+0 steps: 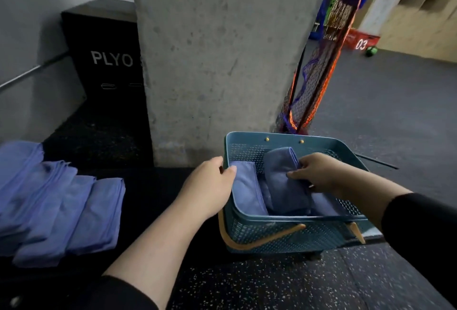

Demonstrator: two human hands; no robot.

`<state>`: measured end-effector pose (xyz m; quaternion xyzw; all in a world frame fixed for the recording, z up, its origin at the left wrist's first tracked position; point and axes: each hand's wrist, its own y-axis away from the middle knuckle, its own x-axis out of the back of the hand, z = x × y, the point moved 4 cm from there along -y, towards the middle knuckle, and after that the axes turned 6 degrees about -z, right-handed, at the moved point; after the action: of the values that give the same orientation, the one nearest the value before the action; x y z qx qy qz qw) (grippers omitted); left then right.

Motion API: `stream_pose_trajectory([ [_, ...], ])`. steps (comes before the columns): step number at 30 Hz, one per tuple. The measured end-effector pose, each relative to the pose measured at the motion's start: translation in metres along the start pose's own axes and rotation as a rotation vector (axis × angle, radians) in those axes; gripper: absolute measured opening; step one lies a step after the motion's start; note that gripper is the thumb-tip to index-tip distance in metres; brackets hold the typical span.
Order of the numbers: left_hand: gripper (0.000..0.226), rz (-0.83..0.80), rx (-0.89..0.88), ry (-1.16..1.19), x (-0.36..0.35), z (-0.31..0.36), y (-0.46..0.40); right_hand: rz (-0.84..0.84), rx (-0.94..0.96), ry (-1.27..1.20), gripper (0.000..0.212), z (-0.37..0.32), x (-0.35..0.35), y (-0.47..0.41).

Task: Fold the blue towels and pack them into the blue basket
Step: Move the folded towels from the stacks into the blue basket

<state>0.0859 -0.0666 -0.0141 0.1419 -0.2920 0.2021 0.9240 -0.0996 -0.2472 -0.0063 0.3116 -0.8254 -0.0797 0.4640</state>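
We see the blue basket (291,233) on the dark floor, close before the concrete pillar (222,57); open floor lies to its right. Our left hand (210,186) grips its left rim. Our right hand (319,173) pinches a folded blue towel (284,178) inside, beside another folded towel (244,186). The towel pile (57,201) lies well apart, left.

Dark speckled floor (272,282) carries the blue basket (284,235) and a pile of blue towels (61,201).
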Motion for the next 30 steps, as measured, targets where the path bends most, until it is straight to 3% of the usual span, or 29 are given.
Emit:
stream_pose_trajectory([
  [5, 0.050, -0.029, -0.030, 0.002, -0.002, -0.005, -0.006, -0.120, -0.092, -0.040, 0.027, 0.015, -0.022, -0.022],
  [10, 0.046, -0.036, -0.042, -0.023, -0.002, -0.009, -0.008, -0.137, -0.107, 0.016, 0.024, 0.014, -0.025, -0.029],
  [14, 0.046, 0.016, -0.038, -0.045, 0.008, -0.005, 0.000, 0.002, -0.041, 0.747, 0.049, 0.004, -0.005, -0.029],
  [17, 0.042, 0.101, -0.014, -0.065, 0.030, -0.012, 0.009, 0.148, 0.009, 0.863, 0.050, -0.021, 0.015, -0.017],
  [20, 0.034, 0.155, 0.026, -0.066, 0.054, -0.032, 0.017, 0.333, 0.166, 0.590, 0.044, -0.044, 0.024, -0.005],
  [23, 0.025, 0.259, 0.072, -0.084, 0.082, -0.056, 0.025, 0.455, 0.486, 0.295, 0.038, -0.092, 0.005, 0.028],
  [27, 0.024, 0.440, 0.125, 0.019, 0.123, -0.092, 0.038, 0.310, 0.793, -0.046, 0.028, -0.178, -0.057, 0.095],
  [30, 0.028, 0.608, 0.156, 0.158, 0.150, -0.117, 0.056, 0.126, 0.807, -0.084, 0.028, -0.215, -0.125, 0.106],
])
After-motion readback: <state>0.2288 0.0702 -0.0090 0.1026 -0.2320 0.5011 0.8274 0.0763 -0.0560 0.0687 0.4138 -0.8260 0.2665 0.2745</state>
